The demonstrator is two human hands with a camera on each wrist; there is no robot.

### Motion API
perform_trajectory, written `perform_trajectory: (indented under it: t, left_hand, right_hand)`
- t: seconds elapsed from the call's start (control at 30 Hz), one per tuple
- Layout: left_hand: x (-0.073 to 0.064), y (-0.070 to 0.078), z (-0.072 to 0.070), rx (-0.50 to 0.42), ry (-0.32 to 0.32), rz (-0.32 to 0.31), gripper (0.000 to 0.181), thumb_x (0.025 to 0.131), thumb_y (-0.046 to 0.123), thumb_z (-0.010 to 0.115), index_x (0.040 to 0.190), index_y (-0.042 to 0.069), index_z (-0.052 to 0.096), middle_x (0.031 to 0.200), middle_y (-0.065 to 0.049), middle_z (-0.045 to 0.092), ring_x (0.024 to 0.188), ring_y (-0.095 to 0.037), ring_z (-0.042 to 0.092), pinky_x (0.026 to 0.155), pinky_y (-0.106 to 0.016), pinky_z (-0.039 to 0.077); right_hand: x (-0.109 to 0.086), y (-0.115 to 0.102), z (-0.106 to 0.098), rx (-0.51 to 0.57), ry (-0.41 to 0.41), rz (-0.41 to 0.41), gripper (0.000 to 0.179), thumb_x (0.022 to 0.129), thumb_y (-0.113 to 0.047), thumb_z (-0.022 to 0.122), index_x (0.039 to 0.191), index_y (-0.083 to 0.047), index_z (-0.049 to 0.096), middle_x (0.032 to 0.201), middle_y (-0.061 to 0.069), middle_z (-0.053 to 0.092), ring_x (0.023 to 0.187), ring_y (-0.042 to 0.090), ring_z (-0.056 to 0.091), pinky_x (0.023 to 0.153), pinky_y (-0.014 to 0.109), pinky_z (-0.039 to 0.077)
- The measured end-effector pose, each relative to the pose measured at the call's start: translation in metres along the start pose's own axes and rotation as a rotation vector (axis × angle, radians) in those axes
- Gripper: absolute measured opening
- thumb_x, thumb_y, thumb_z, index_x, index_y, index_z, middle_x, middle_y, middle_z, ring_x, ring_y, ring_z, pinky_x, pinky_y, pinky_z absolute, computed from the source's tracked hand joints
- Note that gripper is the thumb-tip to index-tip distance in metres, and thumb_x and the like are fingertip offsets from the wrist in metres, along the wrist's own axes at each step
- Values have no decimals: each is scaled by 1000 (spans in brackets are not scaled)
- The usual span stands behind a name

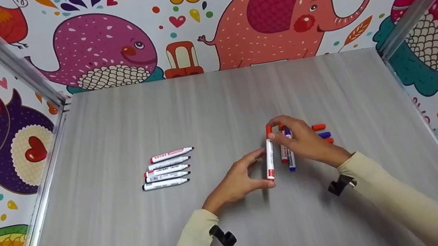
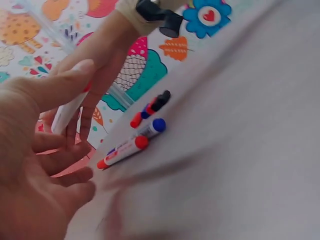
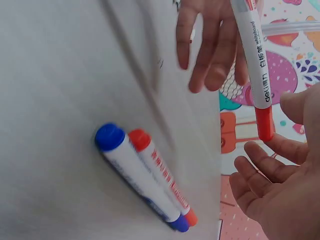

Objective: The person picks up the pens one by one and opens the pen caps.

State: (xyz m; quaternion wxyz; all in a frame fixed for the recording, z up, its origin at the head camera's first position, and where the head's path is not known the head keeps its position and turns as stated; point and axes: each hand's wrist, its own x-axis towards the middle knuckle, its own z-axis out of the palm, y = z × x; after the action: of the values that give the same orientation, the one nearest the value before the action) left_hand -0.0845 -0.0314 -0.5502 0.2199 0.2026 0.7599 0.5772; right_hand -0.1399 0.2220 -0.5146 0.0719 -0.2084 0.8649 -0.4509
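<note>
A red-capped whiteboard marker (image 1: 270, 160) stands nearly lengthwise between the two hands, lifted off the table. My right hand (image 1: 299, 138) pinches its red cap end between thumb and index finger. At the other end, the thumb of my left hand (image 1: 235, 180) reaches the marker's base, its other fingers spread and loosely bent; whether the thumb presses on it I cannot tell. Beneath the right hand lie a blue capped marker (image 3: 142, 177) and a red capped marker (image 3: 165, 175), side by side.
Several uncapped markers (image 1: 167, 184) lie in a stacked row on the left of the grey table (image 1: 199, 113). Loose caps, among them a blue cap (image 1: 324, 135) and a black cap (image 2: 161, 101), line up beyond the right hand. Cartoon-printed walls (image 1: 100, 49) enclose the table.
</note>
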Motion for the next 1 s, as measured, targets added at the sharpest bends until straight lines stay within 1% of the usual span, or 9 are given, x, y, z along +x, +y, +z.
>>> perform_trajectory:
  t: [0.13, 0.23, 0.3, 0.43, 0.53, 0.67, 0.77, 0.87, 1.0]
  left_hand:
    - [-3, 2, -2, -139, -81, -9, 96, 93, 19, 91, 170, 4, 37, 175, -15, 38, 158, -34, 43, 125, -40, 39]
    - [-3, 2, -3, -191, -132, 0, 99, 92, 18, 91, 171, 1, 33, 176, -17, 36, 158, -33, 44, 123, -37, 42]
    - [-3, 1, -3, -214, -168, 13, 100, 92, 19, 91, 171, 1, 32, 174, -17, 39, 157, -31, 45, 123, -36, 41]
    - [-2, -1, -2, -290, -247, 64, 99, 93, 19, 90, 170, -2, 32, 166, -18, 51, 157, -33, 46, 125, -39, 41]
    - [-2, -1, -2, -329, -292, 83, 98, 94, 18, 88, 170, -3, 31, 161, -20, 56, 153, -43, 48, 122, -45, 45]
    - [-5, -1, -3, -343, -299, 62, 92, 98, 22, 82, 170, -1, 31, 154, -18, 61, 140, -51, 56, 111, -44, 55]
    - [-5, -2, -4, -337, -262, 54, 80, 102, 29, 76, 166, -3, 39, 146, -18, 67, 130, -42, 65, 105, -37, 58]
    - [-5, -3, -6, -315, -211, 54, 70, 105, 32, 71, 159, -6, 49, 140, -19, 71, 125, -37, 68, 103, -34, 57]
    - [-4, -2, -9, -279, -166, 32, 60, 107, 29, 70, 151, -9, 56, 132, -14, 75, 124, -46, 69, 102, -39, 58]
  right_hand:
    - [-5, -6, 2, 27, -5, -4, 38, 111, -29, 69, 141, -6, 65, 136, 10, 71, 119, 31, 69, 100, 57, 59]
    - [-8, -7, 5, 54, -14, -7, 32, 112, -29, 68, 137, -9, 67, 132, 6, 72, 115, 27, 69, 95, 51, 61]
    - [-9, -6, 8, 70, -24, -12, 29, 112, -29, 68, 134, -10, 67, 127, 4, 73, 112, 26, 67, 94, 49, 59]
    - [-10, -3, 14, 113, -27, -23, 25, 112, -26, 68, 129, -7, 66, 118, 5, 73, 107, 29, 67, 94, 47, 56]
    - [-11, -2, 16, 139, -8, -16, 22, 110, -24, 71, 125, -8, 67, 113, 4, 73, 104, 29, 68, 91, 43, 56]
    - [-13, -3, 18, 136, 25, -16, 23, 109, -23, 73, 125, -8, 67, 113, 4, 73, 101, 26, 66, 86, 38, 56]
    - [-14, -4, 20, 112, 48, -27, 28, 108, -22, 75, 130, -7, 67, 114, 3, 74, 101, 23, 67, 86, 37, 57]
    - [-15, -6, 21, 89, 61, -37, 33, 107, -22, 76, 134, -8, 67, 114, 2, 74, 101, 21, 68, 86, 39, 58]
    - [-18, -6, 22, 57, 63, -61, 36, 104, -22, 79, 135, -8, 67, 114, 2, 74, 99, 19, 67, 85, 40, 59]
